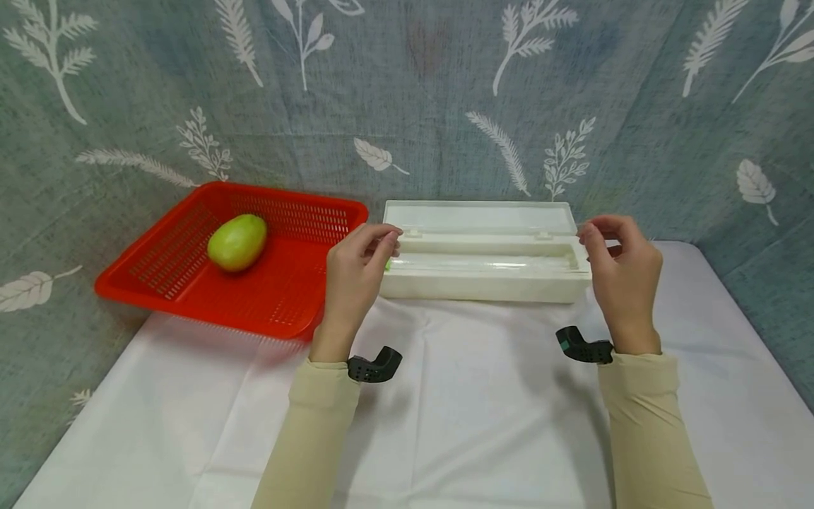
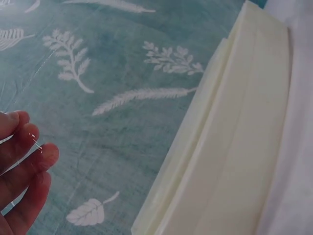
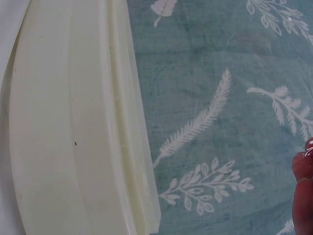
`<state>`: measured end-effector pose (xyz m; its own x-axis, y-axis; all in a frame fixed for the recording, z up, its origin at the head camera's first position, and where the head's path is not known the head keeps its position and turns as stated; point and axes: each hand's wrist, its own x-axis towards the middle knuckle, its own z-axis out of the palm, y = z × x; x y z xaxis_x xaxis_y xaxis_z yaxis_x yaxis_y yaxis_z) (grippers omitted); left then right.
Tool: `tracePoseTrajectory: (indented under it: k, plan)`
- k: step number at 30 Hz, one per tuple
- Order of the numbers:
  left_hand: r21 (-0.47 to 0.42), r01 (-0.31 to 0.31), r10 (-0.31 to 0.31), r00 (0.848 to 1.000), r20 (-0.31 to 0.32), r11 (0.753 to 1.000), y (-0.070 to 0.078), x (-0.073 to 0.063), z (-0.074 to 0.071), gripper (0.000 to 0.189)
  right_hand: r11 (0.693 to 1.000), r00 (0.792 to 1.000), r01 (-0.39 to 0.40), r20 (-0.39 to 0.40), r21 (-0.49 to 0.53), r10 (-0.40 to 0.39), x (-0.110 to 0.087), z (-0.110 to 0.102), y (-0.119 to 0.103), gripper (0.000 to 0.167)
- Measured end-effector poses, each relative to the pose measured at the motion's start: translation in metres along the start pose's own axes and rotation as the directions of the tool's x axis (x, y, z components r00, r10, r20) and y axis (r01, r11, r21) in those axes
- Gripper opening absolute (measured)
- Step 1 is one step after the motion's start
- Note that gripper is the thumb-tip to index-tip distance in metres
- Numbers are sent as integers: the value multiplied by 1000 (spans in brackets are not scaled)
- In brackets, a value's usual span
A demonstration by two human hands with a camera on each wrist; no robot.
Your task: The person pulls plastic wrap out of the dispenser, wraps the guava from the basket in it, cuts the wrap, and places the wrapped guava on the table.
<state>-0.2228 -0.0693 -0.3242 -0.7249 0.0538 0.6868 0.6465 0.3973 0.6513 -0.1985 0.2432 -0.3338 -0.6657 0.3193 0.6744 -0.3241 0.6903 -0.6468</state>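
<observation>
A white cling film dispenser box stands on the table with its lid raised at the back; a clear roll of cling film lies inside. At the box's left end, my left hand pinches the edge of the clear film, which glints across the fingertips in the left wrist view. My right hand is raised at the right end, thumb and forefinger pinching the film's other side. Only fingertips of it show in the right wrist view. The sheet between the hands is almost invisible, marked by faint creases and glints.
A red plastic basket stands left of the box, close to my left hand, holding a yellow-green oval fruit. White cloth covers the table. Behind it hangs a grey-green curtain with white leaf prints.
</observation>
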Motion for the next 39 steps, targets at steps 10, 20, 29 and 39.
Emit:
tracePoseTrajectory:
  k: [10,20,29,39]
  plan:
    - [-1,2,-2,1000,-7,1000,32,3,-7,10,1000,999,7,-38,19,-6,2,-5,-7,26]
    - [-1,-4,4,999,-37,1000,35,2,-12,10,999,998,19,-53,27,-17,3,-4,-9,26]
    - [-36,-42,40,998,-49,998,10,2,-6,13,999,995,-4,-104,34,7,3,-6,-10,23]
    - [-72,-48,46,998,-37,996,24,3,-8,9,998,991,25,-135,62,-16,5,-8,-20,21]
